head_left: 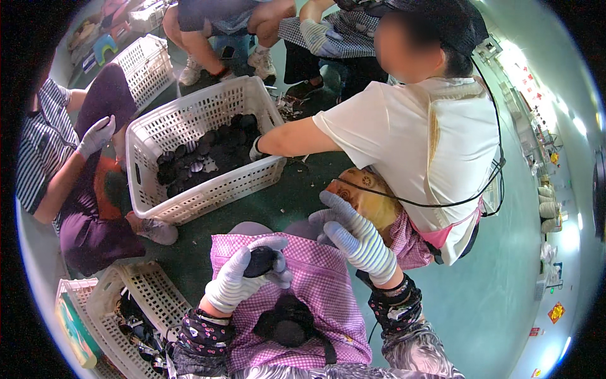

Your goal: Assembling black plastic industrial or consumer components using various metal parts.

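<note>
Here, left hand (243,278) grips round black disc (259,261); glossy, dark, palm-sized.

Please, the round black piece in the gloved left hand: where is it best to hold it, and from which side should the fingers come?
The round black piece looks like a flat disc, so its rim is probably the best place to grip. The left hand already wraps it from below and from the sides, fingers curled over the edge. The right hand is free and raised beside it, and could take the exposed top edge from above.

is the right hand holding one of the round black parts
No, the right hand is raised with nothing in it; the left hand holds the round black part over the pink checked apron.
</note>
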Demonstrator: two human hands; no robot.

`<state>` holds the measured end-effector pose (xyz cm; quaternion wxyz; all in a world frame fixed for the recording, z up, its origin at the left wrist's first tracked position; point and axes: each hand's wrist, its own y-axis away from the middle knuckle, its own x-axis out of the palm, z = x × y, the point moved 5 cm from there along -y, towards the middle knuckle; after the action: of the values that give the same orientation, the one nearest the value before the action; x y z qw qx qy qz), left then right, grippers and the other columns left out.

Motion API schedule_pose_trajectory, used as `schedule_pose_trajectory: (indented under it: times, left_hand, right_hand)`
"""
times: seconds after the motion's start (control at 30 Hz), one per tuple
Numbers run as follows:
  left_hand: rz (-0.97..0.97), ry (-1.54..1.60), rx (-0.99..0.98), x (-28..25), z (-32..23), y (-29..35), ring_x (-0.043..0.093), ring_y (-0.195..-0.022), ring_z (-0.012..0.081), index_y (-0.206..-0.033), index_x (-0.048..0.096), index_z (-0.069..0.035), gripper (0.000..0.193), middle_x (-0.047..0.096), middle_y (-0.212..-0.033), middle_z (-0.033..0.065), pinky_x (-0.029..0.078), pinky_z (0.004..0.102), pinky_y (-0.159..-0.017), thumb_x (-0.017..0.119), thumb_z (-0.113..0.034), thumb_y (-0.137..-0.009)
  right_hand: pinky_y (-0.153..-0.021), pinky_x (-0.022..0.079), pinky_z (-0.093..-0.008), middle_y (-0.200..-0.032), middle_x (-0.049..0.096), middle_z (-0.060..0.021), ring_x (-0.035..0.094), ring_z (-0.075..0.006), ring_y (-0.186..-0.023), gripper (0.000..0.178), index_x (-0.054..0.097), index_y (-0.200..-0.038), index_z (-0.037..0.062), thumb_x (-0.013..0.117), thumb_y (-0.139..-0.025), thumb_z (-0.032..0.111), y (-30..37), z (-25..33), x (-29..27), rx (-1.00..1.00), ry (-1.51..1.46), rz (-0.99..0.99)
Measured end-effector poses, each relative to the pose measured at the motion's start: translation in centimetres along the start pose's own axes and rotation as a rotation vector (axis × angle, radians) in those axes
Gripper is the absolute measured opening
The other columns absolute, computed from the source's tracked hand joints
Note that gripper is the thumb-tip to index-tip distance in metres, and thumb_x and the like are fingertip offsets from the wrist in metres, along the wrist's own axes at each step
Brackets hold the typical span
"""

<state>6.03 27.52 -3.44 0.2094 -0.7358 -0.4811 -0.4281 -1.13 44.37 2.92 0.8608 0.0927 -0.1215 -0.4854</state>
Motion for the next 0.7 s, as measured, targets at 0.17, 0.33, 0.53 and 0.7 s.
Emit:
schedule_pose_trajectory:
  times: [0.17,0.33,0.53,0.7]
  left_hand:
    - [-0.045,-0.058,0.014,-0.8,0.0,0.2,0.058,-0.084,0.0263,-0.121,0.045,-0.004,0.069,0.053,-0.090,0.0100,0.049,0.0391,-0.073,0.048,-0.059,-0.080]
    - [-0.095,-0.089,-0.009,-0.5,-0.4,0.0,0.058,-0.083,0.0262,-0.119,0.047,-0.004,0.071,0.054,-0.088,0.0099,0.049,0.0382,-0.071,0.050,-0.061,-0.078]
    - [-0.075,-0.037,-0.017,-0.7,0.1,0.2,0.058,-0.084,0.0257,-0.120,0.046,-0.004,0.072,0.054,-0.089,0.0098,0.049,0.0384,-0.072,0.050,-0.062,-0.077]
    - [-0.052,-0.036,-0.011,-0.5,0.1,0.1,0.058,-0.084,0.0258,-0.120,0.046,-0.003,0.072,0.053,-0.089,0.0100,0.049,0.0384,-0.072,0.049,-0.062,-0.077]
  right_hand:
    - [-0.085,0.040,-0.0261,-0.114,0.051,-0.0092,0.050,-0.0134,-0.094,0.051,0.029,-0.133,-0.0018,0.048,-0.087,0.011,-0.7,-1.4,-0.6,-0.056,0.061,-0.048]
    - [-0.084,0.040,-0.0246,-0.117,0.050,-0.0092,0.049,-0.0119,-0.093,0.052,0.030,-0.133,-0.0017,0.049,-0.087,0.013,-0.8,-1.2,-1.0,-0.035,0.110,-0.080]
    - [-0.068,0.043,-0.0237,-0.091,0.061,-0.0045,0.051,-0.0103,-0.071,0.064,0.017,-0.138,0.0009,0.050,-0.087,0.020,-1.0,-1.3,-0.6,0.088,0.136,-0.072]
    - [-0.063,0.042,-0.0235,-0.082,0.059,-0.0050,0.049,-0.0097,-0.067,0.066,0.021,-0.137,0.0004,0.050,-0.086,0.030,-2.8,-2.4,-1.6,0.277,0.350,-0.061]
